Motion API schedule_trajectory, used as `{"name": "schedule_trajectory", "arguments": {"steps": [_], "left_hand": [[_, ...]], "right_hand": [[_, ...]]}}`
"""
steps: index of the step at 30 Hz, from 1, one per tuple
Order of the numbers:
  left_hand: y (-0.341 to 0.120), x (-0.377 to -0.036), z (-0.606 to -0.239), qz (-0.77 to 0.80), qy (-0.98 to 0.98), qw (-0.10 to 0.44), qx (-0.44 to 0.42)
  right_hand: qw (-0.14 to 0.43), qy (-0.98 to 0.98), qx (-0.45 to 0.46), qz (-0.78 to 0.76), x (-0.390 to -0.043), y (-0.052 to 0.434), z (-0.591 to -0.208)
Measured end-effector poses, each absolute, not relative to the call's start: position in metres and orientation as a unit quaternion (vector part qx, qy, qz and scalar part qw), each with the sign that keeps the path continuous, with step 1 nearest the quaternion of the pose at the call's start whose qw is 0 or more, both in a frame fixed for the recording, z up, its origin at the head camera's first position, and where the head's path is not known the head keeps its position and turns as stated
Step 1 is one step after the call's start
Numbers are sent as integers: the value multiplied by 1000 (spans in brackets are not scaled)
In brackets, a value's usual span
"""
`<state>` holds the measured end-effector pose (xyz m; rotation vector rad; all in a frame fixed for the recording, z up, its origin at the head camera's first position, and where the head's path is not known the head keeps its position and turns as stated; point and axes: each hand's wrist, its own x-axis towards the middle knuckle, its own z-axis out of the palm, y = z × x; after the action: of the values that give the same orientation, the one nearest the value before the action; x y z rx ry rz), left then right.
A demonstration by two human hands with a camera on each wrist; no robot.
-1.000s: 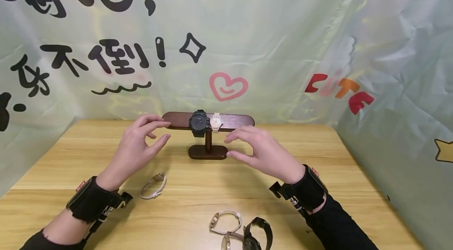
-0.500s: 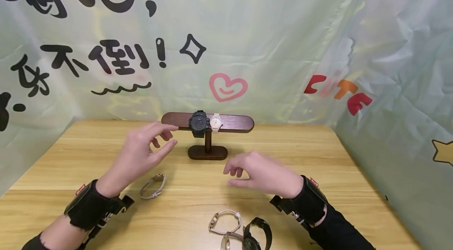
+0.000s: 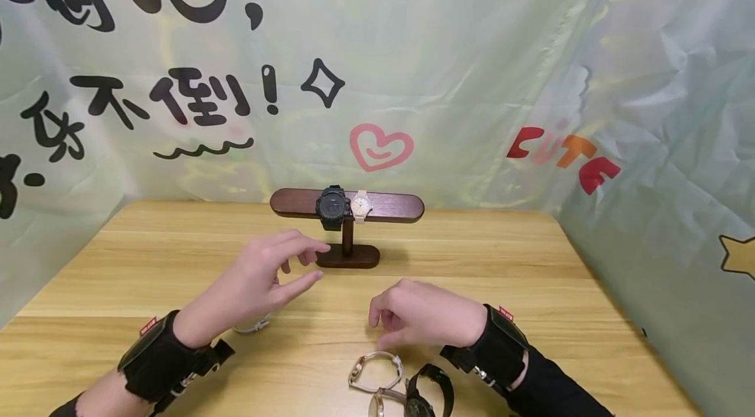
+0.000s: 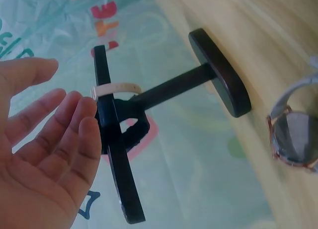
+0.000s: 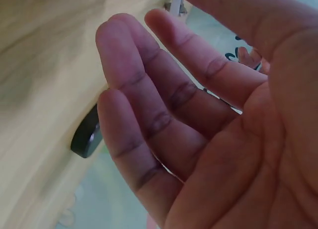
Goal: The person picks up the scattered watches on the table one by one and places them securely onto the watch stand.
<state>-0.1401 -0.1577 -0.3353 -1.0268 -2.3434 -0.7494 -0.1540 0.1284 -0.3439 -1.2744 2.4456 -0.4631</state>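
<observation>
A dark wooden watch stand (image 3: 392,207) stands at the back of the table, bearing a chunky black watch (image 3: 333,206) and a pale pink watch (image 3: 360,206). My left hand (image 3: 265,276) is in front of the stand's base, fingers loosely bent and holding nothing. Partly behind that hand lies a watch with a light strap (image 3: 255,325); its round face (image 4: 295,137) shows in the left wrist view. My right hand (image 3: 425,315) hovers with relaxed, bent fingers and nothing in them, just beyond a slim white-strapped watch (image 3: 396,383).
At the near edge, a watch with a gold-coloured case (image 3: 375,405) and a black watch (image 3: 420,404) lie against each other, both cut off by the frame. A printed cloth (image 3: 460,76) hangs behind and to the right of the wooden table (image 3: 501,259).
Both hands have drawn back from the stand. The left has moved right and nearer, now covering part of the light-strapped watch; the right has come down toward the near watches.
</observation>
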Motion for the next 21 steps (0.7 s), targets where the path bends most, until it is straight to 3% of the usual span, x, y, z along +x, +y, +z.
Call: {"name": "schedule_trajectory", "arguments": {"steps": [9, 21], "left_hand": [[-152, -134, -338, -272, -859, 200, -384], [-150, -134, -343, -263, -864, 189, -386]], "right_hand": [[203, 855, -448, -164, -150, 124, -351], [180, 853, -467, -152, -149, 120, -361]]}}
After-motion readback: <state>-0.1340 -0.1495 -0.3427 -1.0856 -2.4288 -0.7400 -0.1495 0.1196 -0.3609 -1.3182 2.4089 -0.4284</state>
